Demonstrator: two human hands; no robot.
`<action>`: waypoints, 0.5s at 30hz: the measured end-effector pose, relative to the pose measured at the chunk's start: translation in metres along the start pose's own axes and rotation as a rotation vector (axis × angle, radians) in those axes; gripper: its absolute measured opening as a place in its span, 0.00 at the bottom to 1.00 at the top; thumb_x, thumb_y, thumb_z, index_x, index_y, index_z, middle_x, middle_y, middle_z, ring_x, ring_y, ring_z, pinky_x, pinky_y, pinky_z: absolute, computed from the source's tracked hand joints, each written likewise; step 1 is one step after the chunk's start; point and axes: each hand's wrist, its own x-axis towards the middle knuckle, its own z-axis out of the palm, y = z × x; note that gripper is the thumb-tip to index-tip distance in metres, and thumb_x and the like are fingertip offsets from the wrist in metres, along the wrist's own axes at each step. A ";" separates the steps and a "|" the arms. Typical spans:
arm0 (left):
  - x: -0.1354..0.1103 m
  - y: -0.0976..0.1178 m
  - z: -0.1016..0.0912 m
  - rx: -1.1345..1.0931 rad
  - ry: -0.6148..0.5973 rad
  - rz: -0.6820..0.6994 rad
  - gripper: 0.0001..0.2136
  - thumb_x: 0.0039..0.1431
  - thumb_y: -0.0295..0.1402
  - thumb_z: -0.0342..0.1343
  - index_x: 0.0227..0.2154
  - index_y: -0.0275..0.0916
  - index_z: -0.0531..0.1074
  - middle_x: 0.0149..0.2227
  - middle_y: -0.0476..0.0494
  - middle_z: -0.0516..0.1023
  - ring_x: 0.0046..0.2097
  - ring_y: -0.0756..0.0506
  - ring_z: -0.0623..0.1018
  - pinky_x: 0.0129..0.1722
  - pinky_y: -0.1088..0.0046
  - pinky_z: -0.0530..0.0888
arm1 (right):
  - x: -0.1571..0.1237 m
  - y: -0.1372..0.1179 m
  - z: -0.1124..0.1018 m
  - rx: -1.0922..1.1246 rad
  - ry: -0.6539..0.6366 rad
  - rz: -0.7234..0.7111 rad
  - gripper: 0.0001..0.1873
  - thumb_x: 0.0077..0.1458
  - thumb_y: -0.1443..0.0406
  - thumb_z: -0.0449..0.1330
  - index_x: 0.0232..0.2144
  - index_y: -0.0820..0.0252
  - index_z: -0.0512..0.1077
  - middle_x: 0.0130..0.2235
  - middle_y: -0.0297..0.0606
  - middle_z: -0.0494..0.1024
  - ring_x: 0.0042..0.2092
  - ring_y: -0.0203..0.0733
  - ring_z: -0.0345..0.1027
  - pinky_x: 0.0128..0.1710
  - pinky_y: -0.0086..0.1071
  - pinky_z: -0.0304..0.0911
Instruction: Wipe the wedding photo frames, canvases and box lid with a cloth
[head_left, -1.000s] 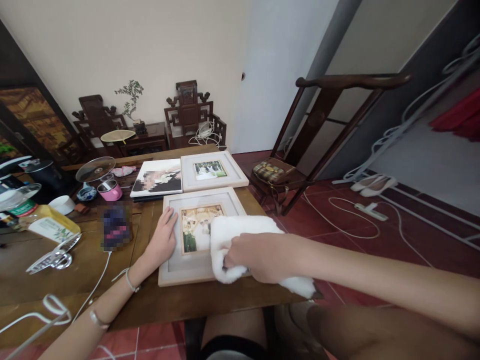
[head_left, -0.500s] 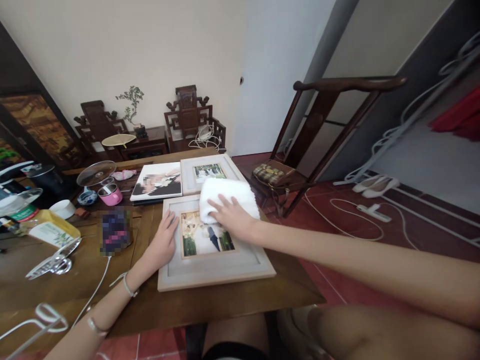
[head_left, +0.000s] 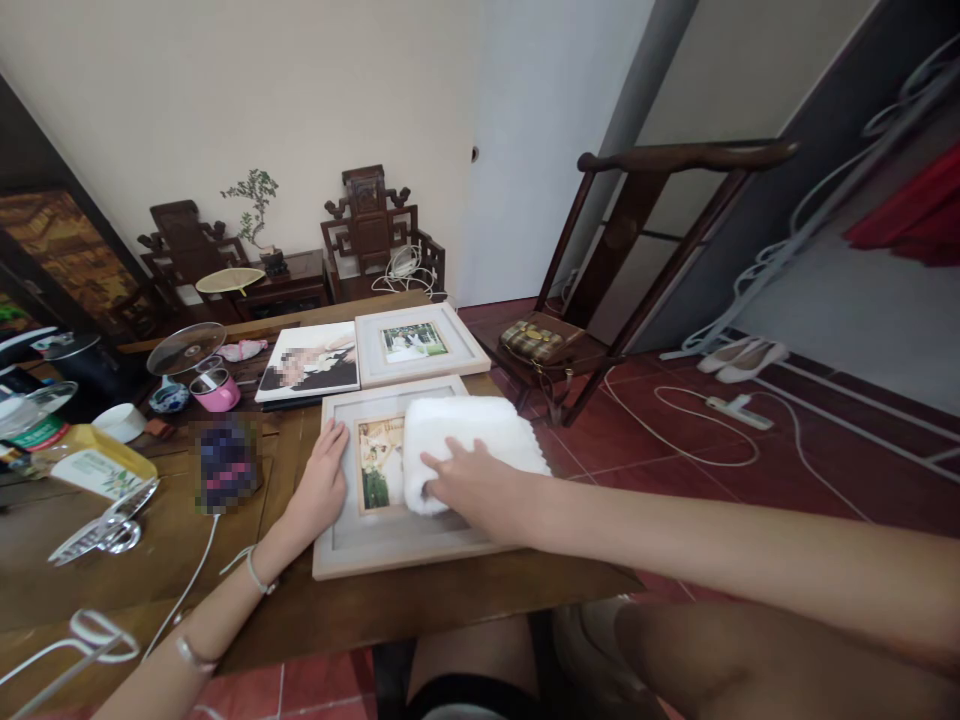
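A pale wooden picture frame [head_left: 375, 545] with a photo lies flat on the brown table [head_left: 150, 570] in front of me. My left hand [head_left: 319, 490] rests flat on the frame's left border, fingers stretched out. My right hand [head_left: 469, 485] presses a fluffy white cloth [head_left: 465, 430] onto the glass, fingers spread over it; the cloth covers the right half of the photo.
A second framed photo [head_left: 416, 345] and a frameless print [head_left: 311, 360] lie farther back. Left of me are a pink cup [head_left: 214, 390], a yellow pack [head_left: 97, 465], a lid [head_left: 187, 350] and a white cable [head_left: 187, 580]. A dark wooden chair [head_left: 637, 240] stands to the right.
My right hand wiped the cloth from the frame's lower right up to its top edge, then back down onto the middle of the glass. My left hand stayed on the frame.
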 end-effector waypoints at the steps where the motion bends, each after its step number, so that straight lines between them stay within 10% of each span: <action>1: 0.000 0.001 0.000 -0.003 0.002 0.000 0.28 0.56 0.20 0.42 0.61 0.31 0.62 0.64 0.32 0.61 0.68 0.38 0.55 0.67 0.51 0.52 | -0.009 -0.003 -0.007 0.029 -0.045 -0.039 0.23 0.44 0.79 0.60 0.44 0.65 0.76 0.56 0.57 0.69 0.53 0.66 0.65 0.45 0.55 0.65; 7: 0.001 0.005 0.002 0.013 -0.009 0.014 0.26 0.57 0.20 0.42 0.59 0.30 0.65 0.64 0.31 0.62 0.68 0.38 0.55 0.67 0.51 0.53 | -0.040 -0.006 -0.024 0.150 -0.165 -0.206 0.19 0.48 0.80 0.54 0.40 0.65 0.77 0.42 0.47 0.77 0.41 0.48 0.72 0.34 0.34 0.62; 15: 0.002 0.007 -0.002 0.022 -0.024 0.038 0.24 0.58 0.21 0.42 0.57 0.29 0.67 0.63 0.30 0.63 0.68 0.38 0.55 0.66 0.51 0.55 | -0.013 -0.006 -0.001 0.108 0.014 -0.198 0.22 0.50 0.78 0.54 0.47 0.63 0.74 0.50 0.49 0.74 0.46 0.53 0.71 0.39 0.38 0.65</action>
